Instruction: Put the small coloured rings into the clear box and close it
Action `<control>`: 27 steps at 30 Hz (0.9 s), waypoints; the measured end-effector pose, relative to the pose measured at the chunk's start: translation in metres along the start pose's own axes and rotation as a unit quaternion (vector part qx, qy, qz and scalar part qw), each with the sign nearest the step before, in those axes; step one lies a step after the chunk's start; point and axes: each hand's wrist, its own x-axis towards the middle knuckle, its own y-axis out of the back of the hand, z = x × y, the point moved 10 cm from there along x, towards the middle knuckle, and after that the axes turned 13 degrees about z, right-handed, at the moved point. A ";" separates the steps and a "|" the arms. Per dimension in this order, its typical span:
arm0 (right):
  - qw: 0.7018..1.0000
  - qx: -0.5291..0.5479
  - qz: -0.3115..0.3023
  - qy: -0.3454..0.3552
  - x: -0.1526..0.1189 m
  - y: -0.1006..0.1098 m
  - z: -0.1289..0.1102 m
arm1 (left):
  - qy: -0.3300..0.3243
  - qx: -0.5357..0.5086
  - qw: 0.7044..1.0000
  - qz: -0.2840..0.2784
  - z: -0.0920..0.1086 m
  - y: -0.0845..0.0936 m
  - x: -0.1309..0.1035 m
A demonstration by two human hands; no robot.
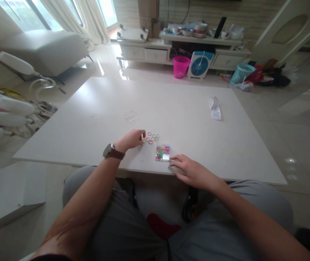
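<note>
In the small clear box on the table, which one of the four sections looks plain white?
The near right section, the one closest to the right hand. The other three sections show small pieces inside.

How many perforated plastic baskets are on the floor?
2. A pink basket stands just left of the box fan; a teal basket stands farther right. Any behind the table would be hidden.

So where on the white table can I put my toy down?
There's bare white table between the rings and the paper slip; another patch lies left of the clear plastic piece. It's crowded near the front edge, where the left hand is at the rings and the right hand is beside the divided box.
</note>
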 end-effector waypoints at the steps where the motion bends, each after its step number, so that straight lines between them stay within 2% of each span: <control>1: 1.000 -0.002 0.000 0.001 0.000 0.000 0.000 | 0.000 0.002 1.000 -0.001 0.000 0.000 0.000; 11: 1.000 -0.002 0.003 0.003 0.000 0.000 0.000 | -0.010 0.030 0.999 0.012 -0.001 0.001 0.003; 17: 1.000 -0.016 -0.005 0.002 0.000 0.000 0.000 | -0.029 -0.013 0.999 0.032 0.011 0.007 0.006; 27: 1.000 -0.014 -0.006 0.001 0.000 -0.002 0.001 | -0.042 -0.017 0.997 0.067 0.008 -0.007 0.020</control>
